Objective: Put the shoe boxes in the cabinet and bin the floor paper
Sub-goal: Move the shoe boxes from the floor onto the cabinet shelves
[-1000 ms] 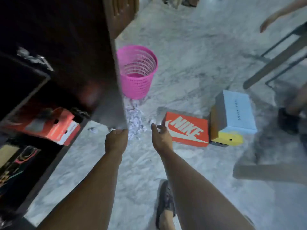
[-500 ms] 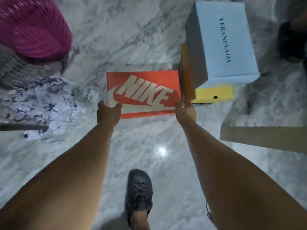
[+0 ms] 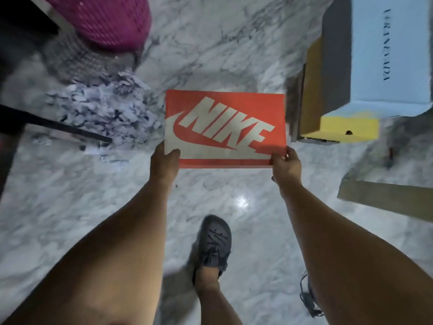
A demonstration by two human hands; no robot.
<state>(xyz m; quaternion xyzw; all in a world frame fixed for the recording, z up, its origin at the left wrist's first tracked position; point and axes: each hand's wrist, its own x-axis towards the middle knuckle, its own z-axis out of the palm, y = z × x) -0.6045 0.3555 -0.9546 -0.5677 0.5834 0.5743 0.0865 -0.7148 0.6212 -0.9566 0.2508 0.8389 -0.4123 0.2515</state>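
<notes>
At eleven o'clock stands the pink bin (image 3: pixel 100 19), with the heap of torn paper (image 3: pixel 103 111) on the marble floor (image 3: pixel 70 195) just below it, at about ten o'clock. Centre frame, the left hand (image 3: pixel 165 164) pinches the near left corner of the orange Nike box (image 3: pixel 225 127), thumb on the lid; the right hand (image 3: pixel 287 166) grips the near right corner likewise, though the fingers underneath are hidden. At two o'clock a pale blue box (image 3: pixel 389 55) sits on a yellow box (image 3: pixel 349 126), seemingly just beside the Nike box.
</notes>
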